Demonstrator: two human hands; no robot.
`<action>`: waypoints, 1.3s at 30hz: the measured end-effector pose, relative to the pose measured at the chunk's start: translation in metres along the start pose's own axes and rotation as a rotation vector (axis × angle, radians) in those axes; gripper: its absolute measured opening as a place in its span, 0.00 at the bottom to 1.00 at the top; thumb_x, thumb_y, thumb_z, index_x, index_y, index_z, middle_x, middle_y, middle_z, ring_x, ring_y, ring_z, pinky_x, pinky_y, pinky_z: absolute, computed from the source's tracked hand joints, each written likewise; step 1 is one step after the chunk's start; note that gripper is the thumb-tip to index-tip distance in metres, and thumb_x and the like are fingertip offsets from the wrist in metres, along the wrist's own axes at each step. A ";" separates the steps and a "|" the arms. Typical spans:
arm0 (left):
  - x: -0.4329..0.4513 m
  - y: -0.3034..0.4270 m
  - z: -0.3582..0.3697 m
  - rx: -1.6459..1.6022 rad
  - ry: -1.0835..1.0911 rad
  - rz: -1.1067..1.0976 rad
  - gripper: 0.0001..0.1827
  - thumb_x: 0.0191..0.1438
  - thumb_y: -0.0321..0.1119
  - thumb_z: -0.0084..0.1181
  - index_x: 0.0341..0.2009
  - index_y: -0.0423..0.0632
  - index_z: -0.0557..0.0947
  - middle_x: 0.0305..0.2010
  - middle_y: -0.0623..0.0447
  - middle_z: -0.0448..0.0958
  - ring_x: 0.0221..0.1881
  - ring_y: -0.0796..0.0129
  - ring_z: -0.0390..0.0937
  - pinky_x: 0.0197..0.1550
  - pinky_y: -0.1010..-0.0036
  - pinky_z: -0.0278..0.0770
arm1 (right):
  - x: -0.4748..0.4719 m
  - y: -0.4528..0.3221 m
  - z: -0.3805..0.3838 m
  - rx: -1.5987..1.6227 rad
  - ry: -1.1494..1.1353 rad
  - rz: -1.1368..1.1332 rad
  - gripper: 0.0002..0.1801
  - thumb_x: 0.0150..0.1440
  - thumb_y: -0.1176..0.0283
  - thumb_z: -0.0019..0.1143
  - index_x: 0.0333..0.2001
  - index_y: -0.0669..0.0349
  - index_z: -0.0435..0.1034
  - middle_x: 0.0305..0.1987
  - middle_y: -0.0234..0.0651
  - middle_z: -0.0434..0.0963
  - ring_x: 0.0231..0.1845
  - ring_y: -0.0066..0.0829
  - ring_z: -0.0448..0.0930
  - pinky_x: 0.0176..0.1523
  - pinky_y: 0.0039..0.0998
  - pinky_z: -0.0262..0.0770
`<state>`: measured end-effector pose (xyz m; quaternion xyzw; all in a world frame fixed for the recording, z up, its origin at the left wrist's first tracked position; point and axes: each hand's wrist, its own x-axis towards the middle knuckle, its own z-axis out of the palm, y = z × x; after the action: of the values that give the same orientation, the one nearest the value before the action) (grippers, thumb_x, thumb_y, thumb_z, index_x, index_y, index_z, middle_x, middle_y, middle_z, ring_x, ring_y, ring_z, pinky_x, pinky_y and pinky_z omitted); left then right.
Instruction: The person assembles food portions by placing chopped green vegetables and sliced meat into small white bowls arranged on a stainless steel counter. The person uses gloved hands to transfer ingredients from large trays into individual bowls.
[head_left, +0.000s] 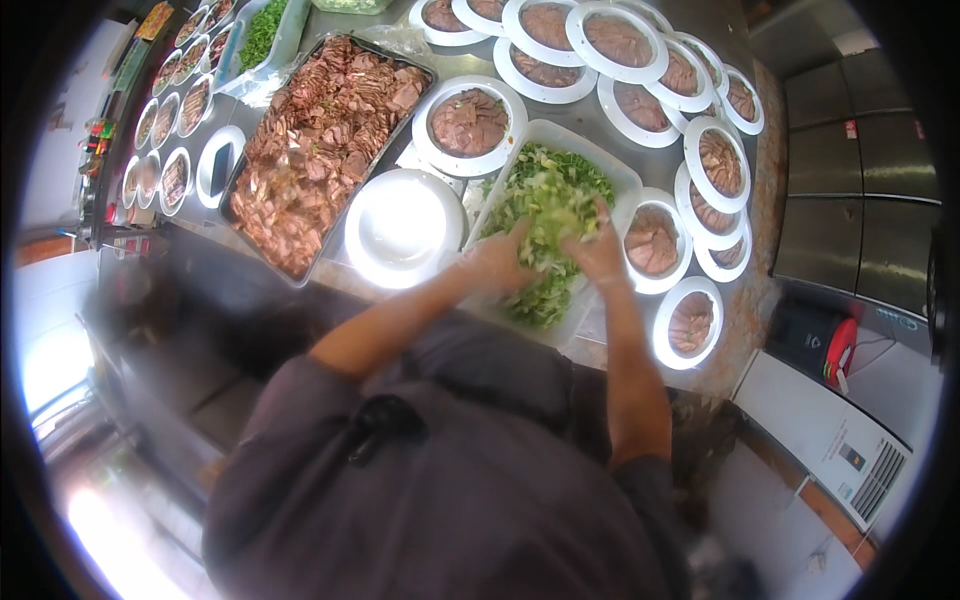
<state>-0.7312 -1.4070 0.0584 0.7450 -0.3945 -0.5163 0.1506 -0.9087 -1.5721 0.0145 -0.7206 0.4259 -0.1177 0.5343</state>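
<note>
Both my hands are in a translucent plastic tub (628, 178) of chopped green vegetables (551, 176). My left hand (499, 259) lies at the tub's near left part, fingers spread against the greens. Across from it, my right hand (600, 247) is at the right side, fingers apart, with blurred greens between the two hands. Whether either hand grips any greens cannot be made out. Left of the tub stands a stack of white plates (401, 229), the top one bare. Beyond it, a dark tray (431, 75) holds a heap of sliced cooked meat (330, 135). A white plate of meat slices (469, 124) touches the tub's far left side.
Several white plates of sliced meat (619, 41) overlap at the back and right. At the far left stand small oval dishes of food (176, 180) and a plate with a dark phone-like object (221, 169). Another tub of chopped greens (262, 34) is behind the tray.
</note>
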 end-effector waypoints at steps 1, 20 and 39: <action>-0.023 0.006 -0.001 0.178 -0.016 -0.025 0.73 0.50 0.58 0.82 0.89 0.49 0.49 0.82 0.18 0.61 0.75 0.26 0.73 0.78 0.47 0.72 | 0.007 -0.030 -0.009 0.017 -0.054 0.014 0.56 0.50 0.63 0.83 0.81 0.60 0.63 0.76 0.57 0.75 0.75 0.54 0.79 0.76 0.43 0.76; 0.031 0.020 -0.031 0.138 0.115 0.120 0.79 0.49 0.43 0.84 0.89 0.48 0.36 0.86 0.18 0.48 0.78 0.29 0.70 0.76 0.50 0.76 | -0.059 -0.010 0.002 0.451 -0.078 0.305 0.73 0.55 0.59 0.86 0.88 0.66 0.38 0.87 0.59 0.60 0.83 0.52 0.68 0.83 0.46 0.66; -0.042 -0.010 0.018 0.037 0.159 0.100 0.59 0.54 0.36 0.78 0.86 0.58 0.60 0.88 0.27 0.49 0.85 0.22 0.53 0.84 0.44 0.63 | 0.047 -0.034 0.002 -0.146 0.160 0.160 0.49 0.62 0.49 0.74 0.80 0.57 0.64 0.79 0.57 0.73 0.78 0.57 0.75 0.79 0.48 0.71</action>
<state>-0.7492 -1.3661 0.0723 0.7657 -0.4273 -0.4401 0.1932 -0.8618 -1.6032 0.0302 -0.7096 0.5305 -0.1006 0.4526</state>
